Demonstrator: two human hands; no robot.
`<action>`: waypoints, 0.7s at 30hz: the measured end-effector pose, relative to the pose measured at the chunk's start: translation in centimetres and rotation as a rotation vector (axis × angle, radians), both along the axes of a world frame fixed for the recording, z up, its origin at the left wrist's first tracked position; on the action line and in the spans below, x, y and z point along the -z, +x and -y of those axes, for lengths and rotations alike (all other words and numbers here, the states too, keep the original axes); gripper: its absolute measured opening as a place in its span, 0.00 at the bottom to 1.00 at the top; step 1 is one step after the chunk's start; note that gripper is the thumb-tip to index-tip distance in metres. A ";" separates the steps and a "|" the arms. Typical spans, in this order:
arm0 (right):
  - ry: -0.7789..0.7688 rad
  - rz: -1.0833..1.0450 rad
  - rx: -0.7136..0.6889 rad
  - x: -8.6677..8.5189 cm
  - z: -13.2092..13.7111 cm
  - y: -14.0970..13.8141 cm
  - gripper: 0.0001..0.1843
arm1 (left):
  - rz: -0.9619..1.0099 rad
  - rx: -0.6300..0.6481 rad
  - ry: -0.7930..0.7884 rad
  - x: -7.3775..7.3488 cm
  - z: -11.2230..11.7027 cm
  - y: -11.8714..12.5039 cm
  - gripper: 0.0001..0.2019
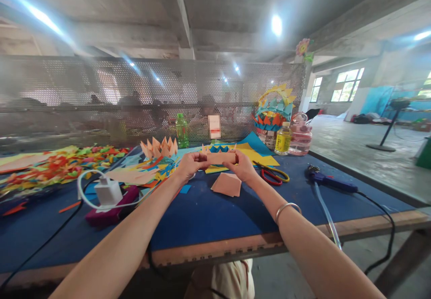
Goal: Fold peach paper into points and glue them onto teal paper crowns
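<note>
A strip of folded peach paper (221,158) is held level above the blue table by both hands. My left hand (191,163) pinches its left end, and my right hand (243,164) grips its right end between thumb and fingers. Just below lie several loose peach paper pieces (226,185). Behind the hands, yellow paper sheets (267,159) and a blue paper zigzag piece (220,149) are partly hidden. To the left of my left hand stands a crown-like ring of pointed peach paper (159,148). Red-and-yellow-handled scissors (272,174) rest right of my right hand.
A glue gun (332,180) with a trailing cord lies at the right. A white charger (108,192) sits on a purple power strip (101,217). Paper scraps (67,169) cover the left. A paper basket (269,121) and bottles (283,139) stand near the perforated screen (144,88).
</note>
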State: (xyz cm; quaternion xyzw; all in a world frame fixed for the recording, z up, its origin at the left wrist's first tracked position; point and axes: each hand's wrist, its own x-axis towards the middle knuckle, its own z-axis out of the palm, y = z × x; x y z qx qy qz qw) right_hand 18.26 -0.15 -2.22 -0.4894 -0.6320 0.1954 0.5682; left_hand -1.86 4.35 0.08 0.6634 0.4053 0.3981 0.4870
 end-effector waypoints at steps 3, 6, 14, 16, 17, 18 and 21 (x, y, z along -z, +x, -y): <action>0.009 -0.005 0.004 0.0 0.0 -0.1 0.22 | 0.018 0.002 -0.017 0.0 -0.1 -0.1 0.14; 0.015 -0.019 0.014 0.0 -0.1 0.0 0.21 | 0.020 0.001 -0.037 -0.2 -0.5 -0.5 0.14; 0.015 -0.068 -0.005 -0.1 -0.1 0.3 0.22 | 0.112 0.114 -0.089 -1.1 0.2 -0.9 0.15; 0.015 -0.073 -0.031 -0.2 0.0 0.0 0.21 | 0.155 0.188 -0.104 -1.4 0.9 -0.7 0.23; 0.014 -0.076 -0.042 -0.2 0.0 -0.1 0.21 | 0.173 0.218 -0.110 -1.6 1.3 -0.5 0.26; 0.013 -0.078 -0.052 -0.1 0.0 -0.1 0.21 | 0.185 0.240 -0.113 -1.7 1.6 -0.4 0.27; 0.009 -0.085 -0.066 0.0 -0.1 -0.3 0.21 | 0.193 0.286 -0.117 -2.1 2.3 -0.2 0.27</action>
